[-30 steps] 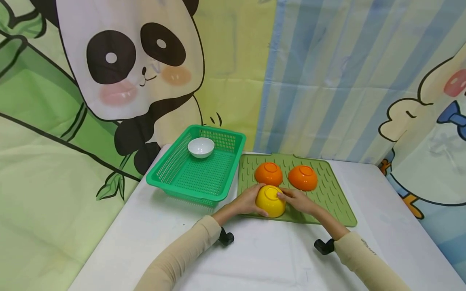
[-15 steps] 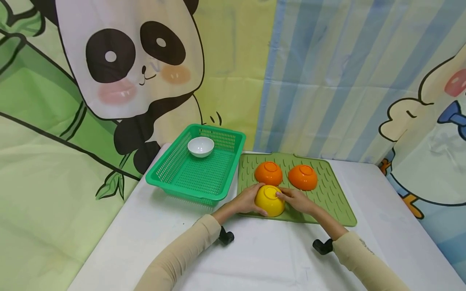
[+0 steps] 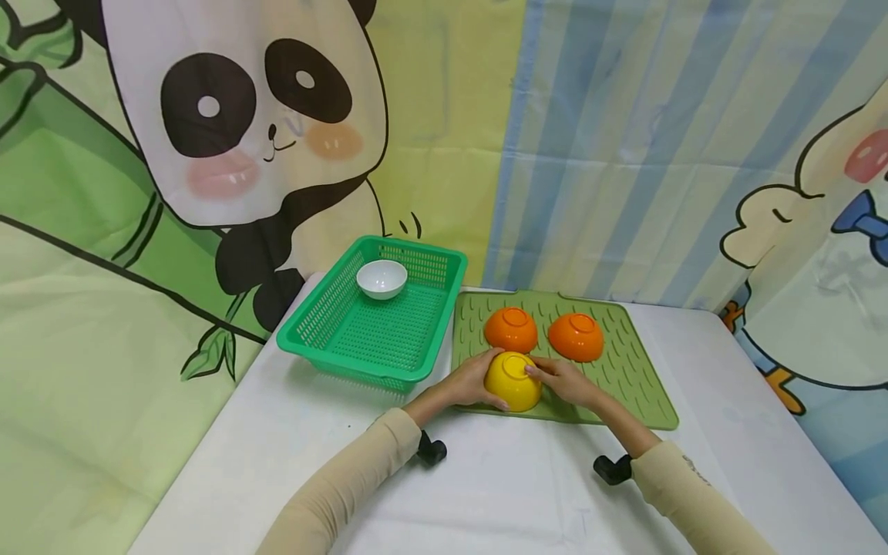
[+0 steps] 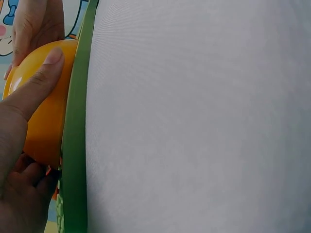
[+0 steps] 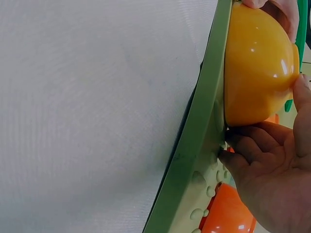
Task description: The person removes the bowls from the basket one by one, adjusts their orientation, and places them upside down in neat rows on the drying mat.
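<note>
An upside-down yellow bowl [image 3: 513, 389] sits at the front edge of a green drying mat [image 3: 631, 389]. My left hand [image 3: 474, 382] grips its left side, thumb across the front of the wall in the left wrist view and the other fingers round the back. From the right, my right hand [image 3: 570, 383] holds the same bowl. Its thumb presses near the foot ring, and in the right wrist view its fingertips [image 5: 233, 138] are down at the rim by the mat. Two orange bowls, one on the left [image 3: 511, 331] and one on the right [image 3: 576, 339], lie face down behind it.
To the left of the mat stands a green plastic basket [image 3: 378, 343] with a white bowl [image 3: 382, 280] upright at its back. A white cloth [image 3: 499, 486] covers the table. Printed curtains [image 3: 590, 154] hang right behind.
</note>
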`<control>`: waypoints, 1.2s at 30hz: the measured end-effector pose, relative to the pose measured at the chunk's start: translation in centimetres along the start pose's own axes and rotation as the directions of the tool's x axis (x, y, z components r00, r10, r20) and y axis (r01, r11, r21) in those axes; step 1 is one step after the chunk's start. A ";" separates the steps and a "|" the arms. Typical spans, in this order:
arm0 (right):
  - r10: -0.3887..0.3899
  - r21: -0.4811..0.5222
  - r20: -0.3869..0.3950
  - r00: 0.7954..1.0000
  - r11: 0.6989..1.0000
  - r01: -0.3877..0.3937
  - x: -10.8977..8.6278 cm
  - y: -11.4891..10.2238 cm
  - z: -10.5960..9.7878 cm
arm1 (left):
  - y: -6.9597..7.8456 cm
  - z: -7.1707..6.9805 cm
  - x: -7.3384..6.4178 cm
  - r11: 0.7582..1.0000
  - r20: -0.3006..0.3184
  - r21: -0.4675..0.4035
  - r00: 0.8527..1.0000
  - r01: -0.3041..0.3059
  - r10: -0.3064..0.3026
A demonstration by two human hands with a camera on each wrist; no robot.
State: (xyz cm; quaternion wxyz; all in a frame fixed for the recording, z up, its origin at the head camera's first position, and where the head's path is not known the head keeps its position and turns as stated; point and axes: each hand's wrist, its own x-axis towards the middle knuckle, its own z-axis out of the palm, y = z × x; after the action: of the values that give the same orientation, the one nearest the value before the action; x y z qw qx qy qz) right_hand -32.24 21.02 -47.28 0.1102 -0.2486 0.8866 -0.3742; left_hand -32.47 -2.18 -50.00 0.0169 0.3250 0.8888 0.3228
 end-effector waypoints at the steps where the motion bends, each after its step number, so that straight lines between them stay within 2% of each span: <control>1: -0.001 0.000 -0.002 1.000 1.000 0.001 0.0 -0.1 0.0 | 0.0 0.0 0.0 1.000 0.000 0.001 1.000 -0.002 0.002; 11: 0.011 -0.017 -0.009 1.000 1.000 -0.011 0.3 -0.1 -0.1 | 0.0 -0.3 -0.1 1.000 0.009 0.015 1.000 -0.005 0.005; 21: -0.028 -0.025 -0.027 0.999 0.999 0.027 0.5 -0.1 0.1 | 0.1 -0.8 0.1 1.000 0.028 0.016 1.000 0.002 -0.003; 25: -0.014 -0.015 -0.017 1.000 1.000 0.013 0.4 -0.1 0.2 | 0.3 -0.9 -0.3 0.999 0.050 -0.015 0.998 0.041 -0.040; 27: -0.015 -0.013 -0.014 1.000 1.000 0.015 0.2 0.0 0.2 | 0.7 -1.0 -0.5 0.998 0.045 -0.023 0.997 0.064 -0.063; 29: -0.007 -0.001 -0.022 1.000 1.000 0.007 0.1 0.0 0.2 | 1.4 -1.2 -0.9 0.998 0.030 0.002 0.998 0.060 -0.060; 32: -0.005 0.010 -0.028 1.000 1.000 0.005 0.0 0.1 0.2 | 3.1 -1.8 -1.6 0.992 -0.010 0.125 1.000 -0.018 0.019; 34: 0.008 0.024 -0.031 0.999 1.000 -0.007 0.0 0.1 0.1 | 4.5 -2.4 -2.1 0.968 -0.020 0.232 0.994 -0.098 0.105; 36: 0.014 0.025 -0.028 1.000 1.000 -0.013 0.0 0.1 0.1 | 5.9 -3.3 -2.5 0.938 -0.021 0.302 0.983 -0.170 0.184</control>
State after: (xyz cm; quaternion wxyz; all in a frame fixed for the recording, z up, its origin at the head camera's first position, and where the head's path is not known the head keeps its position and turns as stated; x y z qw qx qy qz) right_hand -32.23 21.06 -47.38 0.1031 -0.2360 0.8849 -0.3881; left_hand -27.92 -2.07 -44.39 -0.0831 0.3945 0.8946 0.1928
